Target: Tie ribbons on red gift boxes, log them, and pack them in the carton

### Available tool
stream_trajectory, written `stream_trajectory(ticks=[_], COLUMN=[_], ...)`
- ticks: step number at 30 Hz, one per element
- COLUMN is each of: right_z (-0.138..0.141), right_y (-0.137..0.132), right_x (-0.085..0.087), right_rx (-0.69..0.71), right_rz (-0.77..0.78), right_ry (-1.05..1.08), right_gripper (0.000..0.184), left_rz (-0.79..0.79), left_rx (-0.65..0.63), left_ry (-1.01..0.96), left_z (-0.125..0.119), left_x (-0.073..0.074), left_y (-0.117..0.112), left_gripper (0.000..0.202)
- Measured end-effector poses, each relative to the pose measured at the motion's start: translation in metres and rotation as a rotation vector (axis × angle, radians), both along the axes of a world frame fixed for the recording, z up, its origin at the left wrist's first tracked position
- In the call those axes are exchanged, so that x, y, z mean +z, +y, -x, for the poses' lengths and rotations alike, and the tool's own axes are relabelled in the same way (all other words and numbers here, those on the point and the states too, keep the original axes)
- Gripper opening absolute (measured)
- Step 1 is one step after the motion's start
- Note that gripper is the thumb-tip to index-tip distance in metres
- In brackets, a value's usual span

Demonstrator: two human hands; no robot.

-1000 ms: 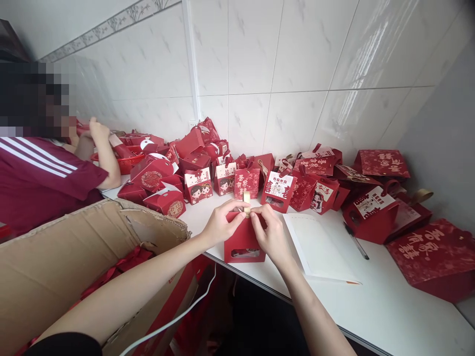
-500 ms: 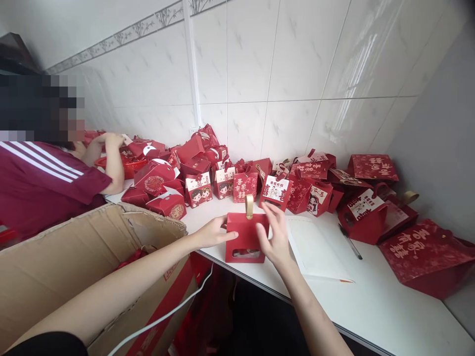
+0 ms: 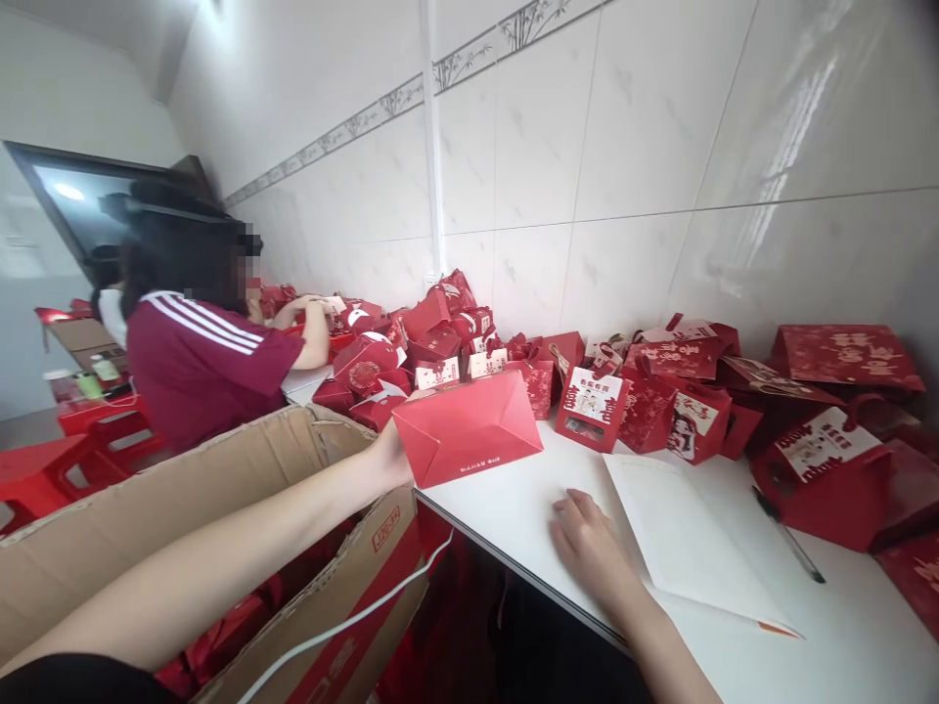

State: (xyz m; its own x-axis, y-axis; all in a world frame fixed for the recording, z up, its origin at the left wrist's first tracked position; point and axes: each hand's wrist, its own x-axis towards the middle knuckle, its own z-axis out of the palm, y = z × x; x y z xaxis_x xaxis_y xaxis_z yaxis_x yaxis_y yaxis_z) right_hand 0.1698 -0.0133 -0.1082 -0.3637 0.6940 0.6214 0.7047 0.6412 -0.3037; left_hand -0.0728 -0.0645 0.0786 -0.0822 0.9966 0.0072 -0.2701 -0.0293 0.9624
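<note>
A red gift box (image 3: pixel 469 427) is held up in my left hand (image 3: pixel 392 462) above the table's edge, near the open carton. It is tipped so that its folded underside, with a line of small print, faces me. The fingers of my left hand are hidden behind the box. My right hand (image 3: pixel 589 538) lies on the white table (image 3: pixel 506 513), its fingers loosely bent and nothing in them. Just right of that hand is a white padded envelope or paper (image 3: pixel 679 533). Red boxes lie inside the cardboard carton (image 3: pixel 220 479) beneath my left arm.
Along the wall stand many red gift boxes (image 3: pixel 593 406), some stacked. A pen (image 3: pixel 788 536) lies right of the paper. At left a co-worker in a maroon shirt (image 3: pixel 212 367) sits at the table. Red stools (image 3: pixel 44 479) stand behind. A white cable (image 3: pixel 352 616) crosses the carton.
The red box has left the table, lifted to the left and tipped by my left hand. My right hand has come away from it, down onto the table. The view has swung left.
</note>
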Motion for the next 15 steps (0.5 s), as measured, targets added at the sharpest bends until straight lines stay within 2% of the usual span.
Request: stream_trajectory(ticks=[3,6,9,12,15], right_z=[-0.002,-0.006,-0.011,-0.017,-0.023], right_y=[0.0,-0.001,-0.004,-0.007,-0.008], right_x=[-0.005,-0.008,-0.011,-0.015,-0.018], right_rx=[0.007,0.019,0.026,0.047,0.066], right_rz=[0.006,0.016,0.016,0.027,0.082], right_ry=[-0.042,-0.06,-0.046,-0.038,-0.06], right_gripper=[0.025,0.031,0.036,0.04,0.043], left_rz=[0.032,0.1,0.067,0.011,0.111], left_rx=[0.028,0.089,0.264,0.527,0.652], left_ry=[0.006,-0.093,-0.104,0.133,0.411], left_z=[0.007,0.026,0.061,0.108,0.153], left_x=[0.0,-0.004,-0.011,-0.025,-0.049], left_y=[-0.005,-0.013,-0.027,-0.049,-0.073], left_gripper=[0.028,0.025,0.023,0.031,0.036])
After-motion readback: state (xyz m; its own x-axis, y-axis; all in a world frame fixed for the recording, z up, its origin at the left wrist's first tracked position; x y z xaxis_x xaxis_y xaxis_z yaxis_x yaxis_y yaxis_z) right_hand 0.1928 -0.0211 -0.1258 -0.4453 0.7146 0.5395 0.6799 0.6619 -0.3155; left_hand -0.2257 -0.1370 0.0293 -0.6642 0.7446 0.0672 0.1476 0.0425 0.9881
